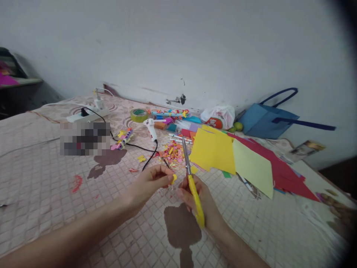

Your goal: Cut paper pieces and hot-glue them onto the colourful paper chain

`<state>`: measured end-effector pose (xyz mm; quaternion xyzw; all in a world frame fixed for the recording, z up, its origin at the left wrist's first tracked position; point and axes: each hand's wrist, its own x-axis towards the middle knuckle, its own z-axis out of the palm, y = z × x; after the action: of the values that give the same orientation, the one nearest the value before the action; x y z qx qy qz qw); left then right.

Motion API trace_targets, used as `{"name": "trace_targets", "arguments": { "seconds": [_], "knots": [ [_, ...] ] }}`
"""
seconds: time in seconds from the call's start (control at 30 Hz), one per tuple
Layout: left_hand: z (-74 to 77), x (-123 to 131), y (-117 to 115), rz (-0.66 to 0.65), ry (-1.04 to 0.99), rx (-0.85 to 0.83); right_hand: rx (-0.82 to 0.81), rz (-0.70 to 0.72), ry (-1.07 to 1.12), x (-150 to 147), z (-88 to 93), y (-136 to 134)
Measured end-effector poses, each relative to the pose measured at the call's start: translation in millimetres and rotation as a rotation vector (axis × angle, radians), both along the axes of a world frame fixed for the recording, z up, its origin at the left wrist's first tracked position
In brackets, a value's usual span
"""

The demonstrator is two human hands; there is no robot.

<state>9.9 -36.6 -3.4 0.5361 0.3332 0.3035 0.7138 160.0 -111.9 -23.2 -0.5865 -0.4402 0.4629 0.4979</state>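
Observation:
Between the thumb and fingers of my left hand (156, 179) is a small yellow paper piece (174, 179). My right hand (199, 193) is closed around the yellow-handled scissors (195, 197), whose blades point away from me and look closed. The two hands are close together, a small gap apart. Beyond them lies a heap of colourful paper scraps (173, 153). To the left of the heap, a yellow cut-out shape (141, 158) rests on the tablecloth. Large yellow sheets (213, 149) lie just right of the scissor blades.
A white glue gun (151, 130) trails a black cord near the heap. Behind it are a tape roll (139, 115) and a decorated stick (169, 113). A power strip (89, 116) sits back left. Red sheets (284, 175) and a blue bag (266, 121) are at the right.

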Motion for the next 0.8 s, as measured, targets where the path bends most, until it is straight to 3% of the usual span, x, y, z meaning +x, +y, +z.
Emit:
{"name": "trace_targets", "arguments": {
  "seconds": [0.23,0.5,0.8],
  "knots": [
    [-5.2,4.2,-13.4,-0.049,0.014,-0.063,0.0,-0.102,-0.055,-13.0,3.4,-0.7],
    [-10.1,6.1,-12.5,-0.051,-0.009,-0.167,0.032,-0.132,-0.045,-2.7,-0.4,-0.3],
    [-14.5,6.0,-8.8,-0.078,0.073,-0.01,0.019,-0.115,-0.048,-2.9,0.7,1.1]
  ]
}}
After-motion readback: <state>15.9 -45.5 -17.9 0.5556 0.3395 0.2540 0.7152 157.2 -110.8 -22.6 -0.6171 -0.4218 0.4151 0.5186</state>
